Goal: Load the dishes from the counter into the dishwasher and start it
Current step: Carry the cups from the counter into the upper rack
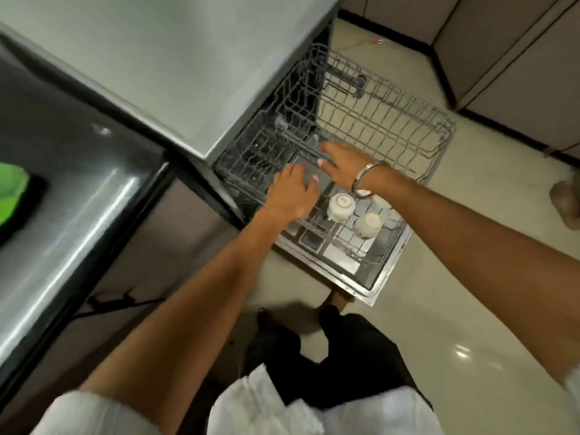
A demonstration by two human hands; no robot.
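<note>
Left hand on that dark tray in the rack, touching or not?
Touching. Head view shows the left hand with its fingers lying on the dark tray, no gap visible; the right hand rests on it too.

The grey wire rack (376,120) spreads beyond the fingertips of both hands. Under the left hand's (292,196) fingers lies a dark grey tray (314,171); the right hand (340,171) reaches over it, a silver bangle (365,177) on its wrist. Behind the right fingers, toward the wrist, sit 3 white cups (341,207) with faint pale-orange marks on their bases. Far left of the fingers, the counter (78,189) is shiny steel grey and bears a bright green item (11,193). The floor (455,309) is cream. The sleeves (103,416) are white, the trousers (354,356) black.
</note>
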